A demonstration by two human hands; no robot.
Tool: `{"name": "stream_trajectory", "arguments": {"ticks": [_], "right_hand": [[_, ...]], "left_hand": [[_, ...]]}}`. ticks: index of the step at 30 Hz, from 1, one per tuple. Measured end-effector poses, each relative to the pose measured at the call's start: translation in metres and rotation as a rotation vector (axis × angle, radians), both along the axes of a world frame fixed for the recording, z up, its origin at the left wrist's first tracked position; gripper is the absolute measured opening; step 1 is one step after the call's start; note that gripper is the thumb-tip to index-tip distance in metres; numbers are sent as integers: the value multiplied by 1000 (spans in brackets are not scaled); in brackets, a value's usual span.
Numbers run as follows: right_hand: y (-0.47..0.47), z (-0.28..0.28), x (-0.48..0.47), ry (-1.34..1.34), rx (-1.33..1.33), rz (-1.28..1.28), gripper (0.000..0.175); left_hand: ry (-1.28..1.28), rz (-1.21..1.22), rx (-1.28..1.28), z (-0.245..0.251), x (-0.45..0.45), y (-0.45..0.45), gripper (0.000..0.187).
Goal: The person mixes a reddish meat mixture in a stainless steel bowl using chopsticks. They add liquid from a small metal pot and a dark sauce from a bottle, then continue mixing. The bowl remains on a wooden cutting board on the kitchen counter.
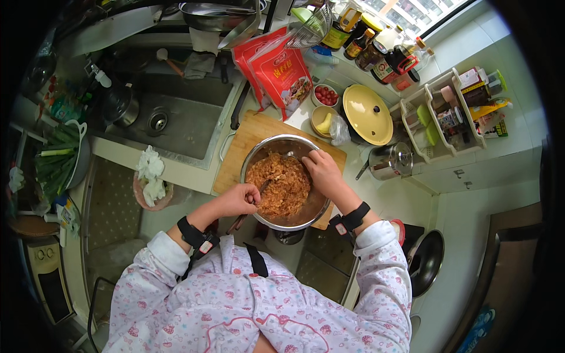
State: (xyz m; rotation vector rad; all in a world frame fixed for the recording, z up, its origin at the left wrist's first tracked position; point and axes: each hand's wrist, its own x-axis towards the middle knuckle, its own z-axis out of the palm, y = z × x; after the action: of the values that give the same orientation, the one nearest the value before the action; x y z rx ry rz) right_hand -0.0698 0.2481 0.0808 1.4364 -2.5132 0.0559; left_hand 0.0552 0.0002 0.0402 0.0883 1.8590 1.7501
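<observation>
A stainless steel bowl (318, 212) holds a reddish-brown minced mixture (282, 187), which looks like ground meat. My left hand (240, 199) is closed around dark chopsticks (238, 223), whose tips reach into the mixture. On the bowl's far right side, my right hand (323, 170) grips the rim with its fingertips over the inner wall. A small shiny metal piece (289, 154) shows at the mixture's far edge; I cannot tell what it is. Beneath the bowl lies a wooden cutting board (234, 152), and the bowl's near edge overhangs the counter.
Left of the board is a steel sink (185, 123). Behind it stand red seasoning packets (282, 70), a bowl of cherry tomatoes (325, 95) and a yellow-lidded pot (367, 114). A knife (238, 106) lies by the sink edge. A pink waste bin (152, 198) stands below the counter.
</observation>
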Motion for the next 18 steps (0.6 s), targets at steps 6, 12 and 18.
{"name": "stream_trajectory", "arguments": {"ticks": [6, 12, 18], "right_hand": [[10, 10, 10, 55, 112, -75, 16], [14, 10, 22, 72, -11, -71, 9], [23, 0, 21, -39, 124, -168, 8]], "left_hand": [[20, -1, 11, -6, 1, 0, 17], [37, -7, 7, -13, 1, 0, 17], [39, -14, 26, -13, 1, 0, 18]]}}
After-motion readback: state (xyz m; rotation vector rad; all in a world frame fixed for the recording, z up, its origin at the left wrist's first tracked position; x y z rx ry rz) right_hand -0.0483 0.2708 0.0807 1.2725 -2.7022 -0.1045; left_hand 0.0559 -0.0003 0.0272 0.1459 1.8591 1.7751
